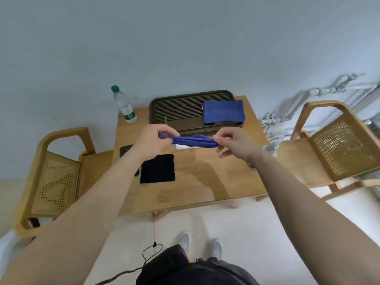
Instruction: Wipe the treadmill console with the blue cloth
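Observation:
A blue cloth (193,141) hangs stretched between both hands above the wooden table (205,182). My left hand (153,140) pinches its left end and my right hand (232,142) pinches its right end. A second blue cloth (223,111), folded, lies on the right part of a dark slatted tray (176,109) at the table's back. No treadmill console shows anywhere in view. Something white (182,147) lies on the table just below the held cloth, mostly hidden by it.
A black cloth (157,169) lies on the table's left half, with a dark phone (125,151) beyond it. A plastic water bottle (124,105) stands at the back left corner. Wooden cane chairs flank the table, left (59,177) and right (337,149). White pipes (320,89) run along the wall.

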A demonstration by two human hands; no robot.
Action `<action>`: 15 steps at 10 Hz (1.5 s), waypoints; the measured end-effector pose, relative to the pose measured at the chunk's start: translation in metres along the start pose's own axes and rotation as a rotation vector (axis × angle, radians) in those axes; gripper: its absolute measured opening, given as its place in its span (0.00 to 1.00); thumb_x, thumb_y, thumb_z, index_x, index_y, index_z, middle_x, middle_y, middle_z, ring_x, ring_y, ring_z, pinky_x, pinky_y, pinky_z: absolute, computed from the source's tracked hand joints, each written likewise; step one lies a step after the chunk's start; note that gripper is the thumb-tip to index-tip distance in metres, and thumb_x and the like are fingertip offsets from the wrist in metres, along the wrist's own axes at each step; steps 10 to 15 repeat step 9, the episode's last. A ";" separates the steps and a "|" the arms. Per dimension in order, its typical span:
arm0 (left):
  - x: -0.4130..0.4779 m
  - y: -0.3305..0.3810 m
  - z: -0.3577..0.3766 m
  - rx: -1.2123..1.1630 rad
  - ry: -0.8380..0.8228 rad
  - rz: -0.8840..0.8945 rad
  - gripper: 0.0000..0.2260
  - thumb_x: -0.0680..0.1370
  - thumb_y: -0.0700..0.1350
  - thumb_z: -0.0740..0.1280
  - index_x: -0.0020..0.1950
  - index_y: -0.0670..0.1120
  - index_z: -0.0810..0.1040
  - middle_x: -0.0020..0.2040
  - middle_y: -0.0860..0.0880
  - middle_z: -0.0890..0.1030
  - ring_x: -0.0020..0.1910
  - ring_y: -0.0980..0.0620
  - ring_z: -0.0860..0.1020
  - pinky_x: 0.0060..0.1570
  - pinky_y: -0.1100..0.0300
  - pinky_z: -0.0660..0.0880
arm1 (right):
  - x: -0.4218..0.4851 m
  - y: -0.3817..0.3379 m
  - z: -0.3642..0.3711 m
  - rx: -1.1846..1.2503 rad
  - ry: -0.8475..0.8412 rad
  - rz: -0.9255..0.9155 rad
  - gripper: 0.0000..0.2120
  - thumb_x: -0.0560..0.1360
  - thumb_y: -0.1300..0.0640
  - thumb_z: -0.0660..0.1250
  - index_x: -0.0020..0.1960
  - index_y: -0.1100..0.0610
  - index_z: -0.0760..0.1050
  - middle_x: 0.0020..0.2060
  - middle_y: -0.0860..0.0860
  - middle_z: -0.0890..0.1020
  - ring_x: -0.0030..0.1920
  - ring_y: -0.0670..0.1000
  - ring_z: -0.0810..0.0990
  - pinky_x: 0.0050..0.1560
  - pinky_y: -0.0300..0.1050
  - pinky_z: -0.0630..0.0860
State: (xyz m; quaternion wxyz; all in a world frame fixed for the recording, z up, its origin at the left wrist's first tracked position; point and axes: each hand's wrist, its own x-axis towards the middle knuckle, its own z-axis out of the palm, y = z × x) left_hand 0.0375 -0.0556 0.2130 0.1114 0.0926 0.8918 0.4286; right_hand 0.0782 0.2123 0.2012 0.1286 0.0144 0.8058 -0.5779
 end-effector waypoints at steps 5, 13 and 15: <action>0.006 -0.144 0.157 0.093 -0.125 -0.398 0.11 0.78 0.35 0.66 0.51 0.50 0.82 0.50 0.54 0.82 0.51 0.55 0.79 0.50 0.59 0.77 | 0.051 0.193 0.070 -0.108 0.018 0.449 0.14 0.79 0.54 0.68 0.40 0.63 0.76 0.32 0.54 0.80 0.34 0.53 0.79 0.41 0.56 0.82; 0.074 -0.169 0.160 0.192 0.025 -0.351 0.11 0.77 0.45 0.68 0.58 0.54 0.73 0.54 0.54 0.78 0.48 0.54 0.77 0.43 0.54 0.77 | 0.105 0.172 0.085 -0.540 0.085 0.316 0.19 0.81 0.56 0.61 0.71 0.55 0.66 0.63 0.54 0.75 0.50 0.52 0.76 0.49 0.44 0.71; 0.074 -0.169 0.160 0.192 0.025 -0.351 0.11 0.77 0.45 0.68 0.58 0.54 0.73 0.54 0.54 0.78 0.48 0.54 0.77 0.43 0.54 0.77 | 0.105 0.172 0.085 -0.540 0.085 0.316 0.19 0.81 0.56 0.61 0.71 0.55 0.66 0.63 0.54 0.75 0.50 0.52 0.76 0.49 0.44 0.71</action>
